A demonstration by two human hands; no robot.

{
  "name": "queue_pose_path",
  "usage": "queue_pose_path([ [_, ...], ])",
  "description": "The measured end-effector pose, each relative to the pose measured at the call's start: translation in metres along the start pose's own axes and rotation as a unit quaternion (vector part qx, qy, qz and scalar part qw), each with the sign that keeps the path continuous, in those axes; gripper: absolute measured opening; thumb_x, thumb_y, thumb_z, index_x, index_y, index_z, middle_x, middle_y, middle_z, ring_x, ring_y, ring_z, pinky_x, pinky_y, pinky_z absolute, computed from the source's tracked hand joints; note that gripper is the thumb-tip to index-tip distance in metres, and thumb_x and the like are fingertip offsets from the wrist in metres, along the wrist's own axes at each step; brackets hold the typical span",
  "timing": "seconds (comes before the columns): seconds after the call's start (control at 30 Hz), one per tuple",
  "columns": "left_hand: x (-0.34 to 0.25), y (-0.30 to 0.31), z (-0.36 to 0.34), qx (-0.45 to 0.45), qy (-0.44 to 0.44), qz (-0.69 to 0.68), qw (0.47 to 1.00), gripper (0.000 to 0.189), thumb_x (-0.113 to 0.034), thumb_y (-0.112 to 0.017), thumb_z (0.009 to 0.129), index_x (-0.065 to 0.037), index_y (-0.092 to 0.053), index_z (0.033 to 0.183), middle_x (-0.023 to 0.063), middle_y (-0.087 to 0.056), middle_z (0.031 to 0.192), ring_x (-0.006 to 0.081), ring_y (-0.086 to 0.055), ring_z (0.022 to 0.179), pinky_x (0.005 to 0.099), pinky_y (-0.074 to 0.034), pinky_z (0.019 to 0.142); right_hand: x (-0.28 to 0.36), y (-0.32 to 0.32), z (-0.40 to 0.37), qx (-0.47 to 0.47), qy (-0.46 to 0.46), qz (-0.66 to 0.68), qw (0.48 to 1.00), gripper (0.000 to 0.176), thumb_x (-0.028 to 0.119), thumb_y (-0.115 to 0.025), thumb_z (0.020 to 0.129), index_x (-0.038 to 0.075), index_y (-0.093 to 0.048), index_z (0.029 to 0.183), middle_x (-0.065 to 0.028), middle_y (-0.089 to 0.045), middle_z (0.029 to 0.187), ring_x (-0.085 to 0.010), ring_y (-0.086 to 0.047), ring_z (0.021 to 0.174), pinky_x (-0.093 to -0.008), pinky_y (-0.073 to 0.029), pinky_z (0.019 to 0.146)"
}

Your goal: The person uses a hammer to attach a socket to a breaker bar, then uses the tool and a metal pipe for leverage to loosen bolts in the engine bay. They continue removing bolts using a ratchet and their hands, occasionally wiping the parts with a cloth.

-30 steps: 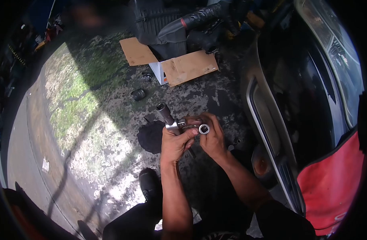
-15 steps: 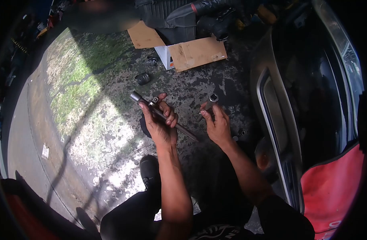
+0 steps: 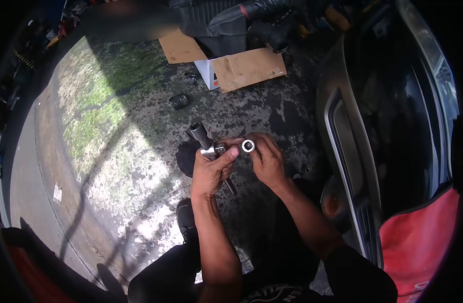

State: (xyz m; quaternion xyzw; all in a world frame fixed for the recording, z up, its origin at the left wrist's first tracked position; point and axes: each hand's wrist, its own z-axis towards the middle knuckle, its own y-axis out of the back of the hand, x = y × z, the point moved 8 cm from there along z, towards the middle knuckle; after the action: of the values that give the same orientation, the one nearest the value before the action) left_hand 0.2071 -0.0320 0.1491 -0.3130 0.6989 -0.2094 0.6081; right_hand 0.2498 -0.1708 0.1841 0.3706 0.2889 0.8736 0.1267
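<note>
My left hand point(image 3: 211, 171) is closed around steel socket tools. A dark shaft with a wide socket end point(image 3: 196, 128) sticks up past the fingers, and the tail of a bar point(image 3: 230, 186) comes out below the palm. At the thumb shows a silver drive head point(image 3: 220, 148) with a square tip. My right hand point(image 3: 268, 160) pinches a socket point(image 3: 248, 146), its bright ring-shaped end turned up toward me. The socket is right beside the drive head and my left thumb; its lower part is hidden by fingers.
An opened cardboard box point(image 3: 251, 69) lies ahead, with a black ribbed plastic part point(image 3: 230, 43) behind it. A small black cylindrical part point(image 3: 180, 101) rests on the stained concrete floor point(image 3: 140, 108). To my right stands a vehicle panel point(image 3: 360, 166), with a red cover point(image 3: 418, 242) below.
My hands have come together, the right one moving left with the socket. The bar in my left hand has swung more upright, and its socket end now tips toward me.
</note>
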Motion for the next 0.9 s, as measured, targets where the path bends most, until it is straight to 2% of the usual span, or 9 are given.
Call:
queue_pose_path([
  [0.33, 0.007, 0.007, 0.001, -0.001, -0.019, -0.051, 0.999, 0.025, -0.004, -0.076, 0.089, 0.008, -0.07, 0.11, 0.0, -0.061, 0.071, 0.0019, -0.038, 0.05, 0.02, -0.024, 0.044, 0.005, 0.008, 0.004, -0.016, 0.016, -0.023, 0.999, 0.038, -0.005, -0.067, 0.079, 0.006, -0.069, 0.116, -0.0108, -0.063, 0.106, -0.0305, -0.061, 0.096, -0.0417, -0.053, 0.08],
  [0.4, 0.009, 0.01, 0.0, -0.012, -0.019, -0.063, 0.998, 0.025, -0.005, -0.075, 0.089, 0.008, -0.069, 0.11, 0.0006, -0.061, 0.072, 0.0021, -0.039, 0.05, 0.0198, -0.025, 0.044, 0.003, 0.007, 0.002, -0.02, 0.007, -0.024, 0.999, 0.043, -0.005, -0.067, 0.079, 0.01, -0.07, 0.12, -0.0093, -0.062, 0.104, -0.0288, -0.06, 0.096, -0.0406, -0.052, 0.081],
  [0.5, 0.008, 0.014, 0.0, -0.022, -0.033, -0.041, 0.998, 0.022, -0.01, -0.07, 0.095, 0.005, -0.068, 0.111, -0.0035, -0.045, 0.06, 0.0046, -0.035, 0.047, 0.0205, -0.024, 0.042, 0.006, 0.01, 0.002, -0.026, 0.01, -0.052, 0.998, 0.048, -0.002, -0.068, 0.081, 0.016, -0.071, 0.125, -0.0066, -0.061, 0.102, -0.0256, -0.058, 0.095, -0.0393, -0.049, 0.084],
  [0.6, 0.008, 0.015, 0.001, -0.011, -0.041, -0.054, 0.998, 0.022, -0.011, -0.069, 0.096, 0.005, -0.068, 0.11, -0.004, -0.041, 0.058, 0.0048, -0.033, 0.046, 0.0206, -0.024, 0.041, 0.012, 0.016, 0.002, -0.033, 0.026, -0.089, 0.995, 0.048, 0.002, -0.068, 0.083, 0.021, -0.071, 0.127, -0.004, -0.06, 0.1, -0.0227, -0.056, 0.094, -0.0388, -0.044, 0.087],
  [0.7, 0.007, 0.015, -0.001, -0.006, -0.04, -0.091, 0.995, 0.025, -0.009, -0.075, 0.091, 0.007, -0.069, 0.109, -0.0013, -0.057, 0.069, 0.0026, -0.037, 0.05, 0.0197, -0.026, 0.043, 0.015, 0.019, 0.001, -0.039, 0.036, -0.111, 0.992, 0.046, 0.005, -0.067, 0.086, 0.023, -0.071, 0.127, -0.0025, -0.059, 0.099, -0.0212, -0.054, 0.094, -0.0388, -0.041, 0.087],
  [0.9, 0.009, 0.014, -0.002, 0.002, -0.04, -0.099, 0.994, 0.024, -0.011, -0.074, 0.093, 0.006, -0.069, 0.109, -0.0027, -0.053, 0.066, 0.003, -0.036, 0.049, 0.02, -0.026, 0.043, 0.018, 0.023, 0.0, -0.041, 0.036, -0.129, 0.99, 0.045, 0.006, -0.065, 0.087, 0.025, -0.071, 0.128, -0.0015, -0.058, 0.098, -0.0205, -0.054, 0.094, -0.0389, -0.039, 0.086],
])
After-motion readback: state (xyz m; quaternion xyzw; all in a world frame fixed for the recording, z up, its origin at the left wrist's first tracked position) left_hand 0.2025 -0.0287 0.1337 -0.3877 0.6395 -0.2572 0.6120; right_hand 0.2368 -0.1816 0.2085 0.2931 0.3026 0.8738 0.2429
